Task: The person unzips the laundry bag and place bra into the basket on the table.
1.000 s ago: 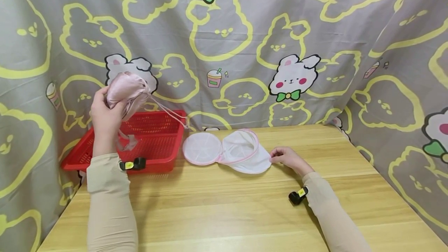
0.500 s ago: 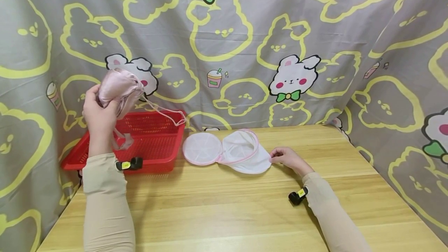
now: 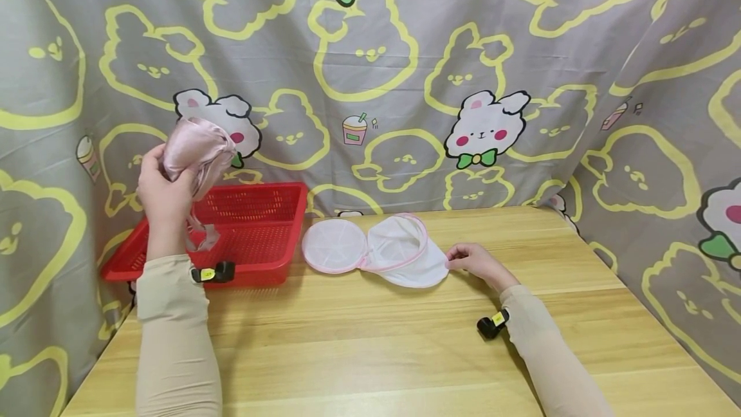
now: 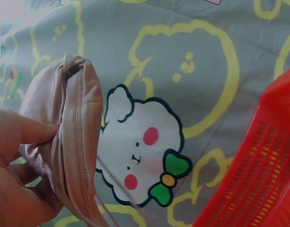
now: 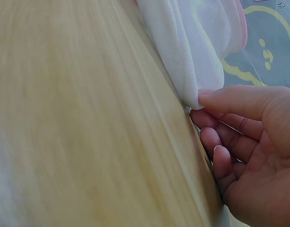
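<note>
My left hand [image 3: 164, 195] grips a dusty-pink satin bra [image 3: 197, 147], folded with its cups together, above the red basket. In the left wrist view, thumb and fingers pinch the seamed edge of the bra [image 4: 79, 142], and thin straps hang below. A strap end [image 3: 204, 237] dangles in front of the basket's inside. On the table lies a white laundry bag [image 3: 431, 266] with pink trim, its round lid [image 3: 332, 246] laid open to the left. My right hand [image 3: 477, 262] pinches the bag's right edge between thumb and forefinger, as the bag [image 5: 180, 61] shows in the right wrist view.
The red perforated basket [image 3: 283, 262] stands at the table's back left, left of the laundry bag. A grey curtain [image 3: 405, 69] with yellow cartoon outlines hangs behind and beside the wooden table [image 3: 347, 352].
My left hand has shifted a little left with the bra, then nearly stopped. The thin straps that swung out to the right no longer show there. My right hand and the laundry bag have stayed put.
</note>
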Demonstrator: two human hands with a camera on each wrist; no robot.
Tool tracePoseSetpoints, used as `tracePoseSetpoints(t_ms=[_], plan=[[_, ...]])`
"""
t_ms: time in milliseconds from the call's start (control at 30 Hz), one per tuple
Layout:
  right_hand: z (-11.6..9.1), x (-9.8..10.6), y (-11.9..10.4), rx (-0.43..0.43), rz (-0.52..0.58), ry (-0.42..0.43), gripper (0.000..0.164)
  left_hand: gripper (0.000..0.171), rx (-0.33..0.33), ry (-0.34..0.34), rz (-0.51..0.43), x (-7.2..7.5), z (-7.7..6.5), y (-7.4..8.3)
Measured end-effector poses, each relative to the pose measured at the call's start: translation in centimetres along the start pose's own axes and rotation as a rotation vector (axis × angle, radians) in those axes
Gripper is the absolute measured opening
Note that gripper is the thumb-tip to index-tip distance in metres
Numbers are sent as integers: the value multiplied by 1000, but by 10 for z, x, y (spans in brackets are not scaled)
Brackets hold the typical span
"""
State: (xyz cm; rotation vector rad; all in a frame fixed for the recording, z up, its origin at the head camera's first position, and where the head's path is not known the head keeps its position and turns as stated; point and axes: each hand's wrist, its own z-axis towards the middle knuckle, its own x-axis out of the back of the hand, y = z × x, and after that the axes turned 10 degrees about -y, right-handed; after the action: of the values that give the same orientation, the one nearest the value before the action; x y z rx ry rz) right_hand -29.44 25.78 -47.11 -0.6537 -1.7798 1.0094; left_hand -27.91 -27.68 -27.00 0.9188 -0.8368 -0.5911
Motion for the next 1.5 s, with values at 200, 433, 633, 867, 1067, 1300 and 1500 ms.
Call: tracePoseSetpoints(t_ms=[200,433,633,867,1067,1300,1500], plan=[[1,1,1,4,-10,0,21,55,16,-18,-16,-5,4,-10],[1,1,2,12,-3,-3,22,56,29,-50,-45,-10,7,-21],[1,0,2,2,2,-5,23,55,44,-75,-147,-17,11,-31],[2,0,2,-9,4,-3,22,57,100,-121,-115,-25,11,-39],[2,2,4,9,-5,-4,20,61,146,-162,-66,-31,13,-47],[1,2,4,6,-6,-6,20,64,192,-227,-52,-39,14,-55],[3,2,4,13,-19,-8,19,67,253,-298,-43,-45,15,-64]])
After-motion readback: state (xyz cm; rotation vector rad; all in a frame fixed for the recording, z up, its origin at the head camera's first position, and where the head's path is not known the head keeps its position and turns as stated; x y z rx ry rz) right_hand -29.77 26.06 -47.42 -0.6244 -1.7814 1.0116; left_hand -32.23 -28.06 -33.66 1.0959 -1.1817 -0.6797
